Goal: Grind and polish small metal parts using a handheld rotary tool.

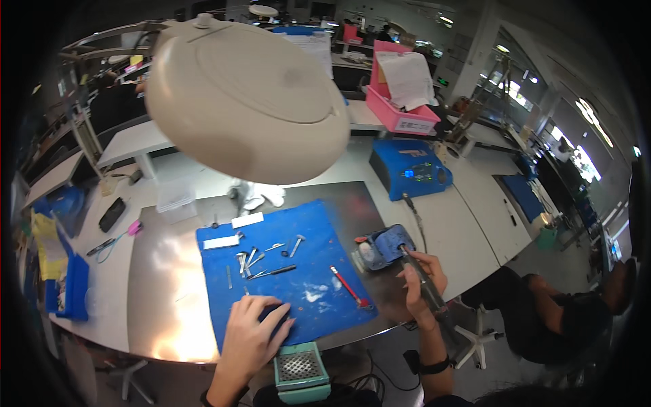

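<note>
Several metal bits lie loose, so probably unfinished; right grip wraps a handpiece, left grip, can't tell.

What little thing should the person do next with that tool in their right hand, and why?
I'd probably ease the dark handpiece gently straight back from the blue block. The right hand holds it with its tip right at that block, so a sideways swing might bump it. The left hand is at the blue mat, out of the way.
</note>
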Demonstrator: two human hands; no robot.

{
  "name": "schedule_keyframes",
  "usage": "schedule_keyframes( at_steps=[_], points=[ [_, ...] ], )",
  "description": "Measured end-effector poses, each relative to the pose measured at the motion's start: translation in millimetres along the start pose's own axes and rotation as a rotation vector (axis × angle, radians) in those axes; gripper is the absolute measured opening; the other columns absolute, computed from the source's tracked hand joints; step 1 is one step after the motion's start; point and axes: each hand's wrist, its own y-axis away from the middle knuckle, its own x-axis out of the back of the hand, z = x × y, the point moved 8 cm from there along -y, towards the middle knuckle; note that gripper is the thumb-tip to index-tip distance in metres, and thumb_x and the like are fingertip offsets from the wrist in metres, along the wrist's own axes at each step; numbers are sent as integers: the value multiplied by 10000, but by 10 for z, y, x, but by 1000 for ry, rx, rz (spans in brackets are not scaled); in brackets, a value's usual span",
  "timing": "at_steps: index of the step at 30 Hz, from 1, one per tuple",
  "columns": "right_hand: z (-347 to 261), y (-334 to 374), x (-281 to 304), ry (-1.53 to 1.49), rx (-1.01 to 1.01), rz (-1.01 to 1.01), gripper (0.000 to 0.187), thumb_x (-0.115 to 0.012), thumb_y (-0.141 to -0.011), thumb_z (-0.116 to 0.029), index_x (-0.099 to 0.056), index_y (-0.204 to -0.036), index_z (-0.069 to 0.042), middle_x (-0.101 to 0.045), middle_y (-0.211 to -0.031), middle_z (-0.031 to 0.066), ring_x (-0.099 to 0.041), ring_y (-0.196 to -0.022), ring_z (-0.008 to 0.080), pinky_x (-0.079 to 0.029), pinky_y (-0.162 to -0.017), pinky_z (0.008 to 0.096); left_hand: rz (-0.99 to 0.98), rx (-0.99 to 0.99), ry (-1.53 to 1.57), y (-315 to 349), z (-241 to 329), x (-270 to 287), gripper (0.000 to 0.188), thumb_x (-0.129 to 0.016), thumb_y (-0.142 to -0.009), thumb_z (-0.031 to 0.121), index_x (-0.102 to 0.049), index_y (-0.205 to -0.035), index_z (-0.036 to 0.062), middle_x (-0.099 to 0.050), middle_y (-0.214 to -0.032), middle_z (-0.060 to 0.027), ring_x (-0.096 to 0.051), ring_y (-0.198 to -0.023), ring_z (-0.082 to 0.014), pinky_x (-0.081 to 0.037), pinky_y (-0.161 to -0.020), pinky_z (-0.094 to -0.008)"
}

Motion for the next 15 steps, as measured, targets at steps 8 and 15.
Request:
schedule_keyframes(
  at_steps=[8,15],
  points=[
    [71,-2,30,-14,-12,-8,305,-611,-950,-93,-606,-1167,121,-759,-1088,262,-701,-698,138,-558,-628,249,-12,60,107,43,-113,-62,174,-871,-774,104,-794,-928,74,-692,-971,-34,-622,-952,-248,-448,-852,-399],
    [104,-2,-18,8,-23,-17,319,-715,-952,-80,-649,-1226,70,-790,-1003,166,-730,-770,129,-574,-737,261,40,2,64,112,-122,-99,236,-861,-816,91,-770,-1034,87,-694,-1047,-128,-642,-999,-343,-507,-885,-450]
  ],
)
